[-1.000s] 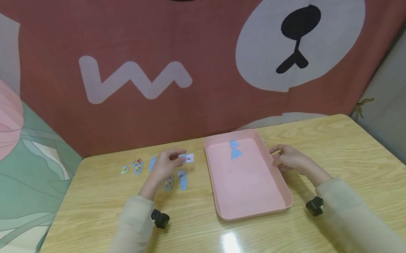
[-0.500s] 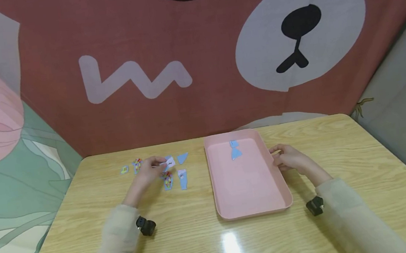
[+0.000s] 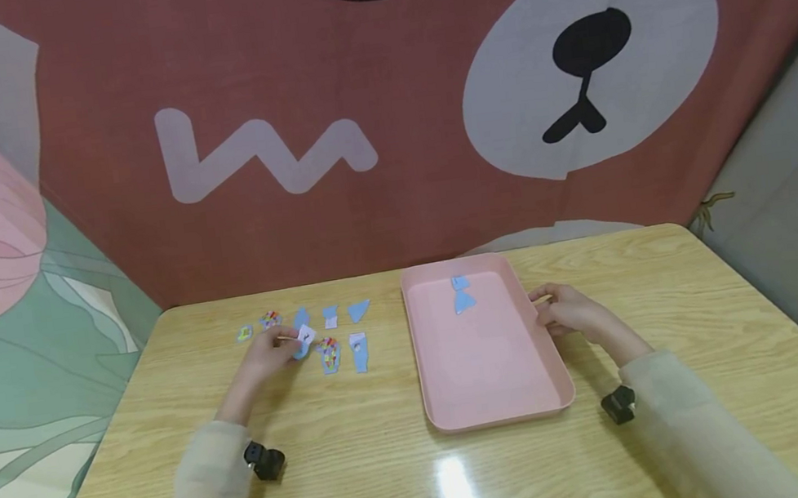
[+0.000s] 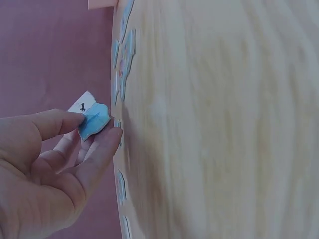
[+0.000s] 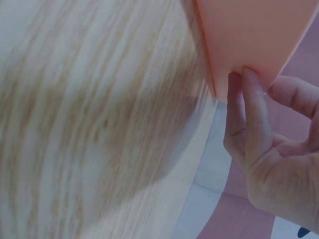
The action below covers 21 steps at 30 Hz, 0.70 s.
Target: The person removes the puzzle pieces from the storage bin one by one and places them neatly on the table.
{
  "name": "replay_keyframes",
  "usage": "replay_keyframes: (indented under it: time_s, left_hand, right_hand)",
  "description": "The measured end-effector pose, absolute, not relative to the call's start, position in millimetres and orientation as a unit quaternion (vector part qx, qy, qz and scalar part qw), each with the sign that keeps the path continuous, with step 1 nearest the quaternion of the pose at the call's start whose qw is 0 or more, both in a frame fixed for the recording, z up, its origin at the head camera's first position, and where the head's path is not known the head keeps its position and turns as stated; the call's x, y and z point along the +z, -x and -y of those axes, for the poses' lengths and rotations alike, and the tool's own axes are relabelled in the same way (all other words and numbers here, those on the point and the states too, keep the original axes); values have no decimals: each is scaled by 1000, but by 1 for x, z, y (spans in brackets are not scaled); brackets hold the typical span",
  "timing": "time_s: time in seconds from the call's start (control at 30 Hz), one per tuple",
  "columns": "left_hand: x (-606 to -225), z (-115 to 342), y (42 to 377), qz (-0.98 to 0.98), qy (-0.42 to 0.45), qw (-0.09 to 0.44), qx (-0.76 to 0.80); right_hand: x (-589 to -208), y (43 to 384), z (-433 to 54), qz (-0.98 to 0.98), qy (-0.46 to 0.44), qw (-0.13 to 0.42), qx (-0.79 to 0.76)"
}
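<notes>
1. The left hand pinches the held piece between its fingertips – a firm enough grip, thumb and fingers meeting on it.
2. That piece is part light blue and part white, with a dark mark on the white; the left wrist view shows it raised above the surface. It hangs over the far-left part of the tabletop, just left of the front row.
3. The right hand grips the tray by its right wall, fingertips on the outer face and one finger at the rim.
4. The pink tray sits right of the tabletop's middle, its back wall near the far edge. Inside, near its own far edge, lie a small blue piece and a larger blue piece, close together.
5. Toward the tabletop's far-left corner runs a back row: a greenish piece, a colourful piece, a plain blue piece, a blue-and-white piece and a triangle.
6. Nearer the front edge lie a speckled piece and a long piece, side by side – just apart.
7. Beyond the far edge hangs a reddish cloth with a printed snout.
</notes>
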State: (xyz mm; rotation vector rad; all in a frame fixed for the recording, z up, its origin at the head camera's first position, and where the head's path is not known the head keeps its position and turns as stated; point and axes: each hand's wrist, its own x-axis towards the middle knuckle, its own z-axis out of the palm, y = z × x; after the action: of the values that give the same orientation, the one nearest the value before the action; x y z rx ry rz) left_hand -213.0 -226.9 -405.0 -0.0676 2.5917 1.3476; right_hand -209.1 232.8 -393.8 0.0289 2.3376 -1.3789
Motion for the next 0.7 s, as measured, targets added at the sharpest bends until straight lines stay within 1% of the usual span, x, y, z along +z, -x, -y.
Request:
replay_keyframes:
  time_s: [0.33,0.6,0.7]
  left_hand:
    - [-409,240,211,-868,41,109,483]
    - [-411,245,208,-850,61,149,501]
    - [-411,245,206,-848,55,153,504]
  right_hand:
    - [-394,209,-232,-843,-15,211,-494]
    - [-394,209,-232,-842,-14,213,-495]
    - [-395,210,-232,-842,-13,214,-495]
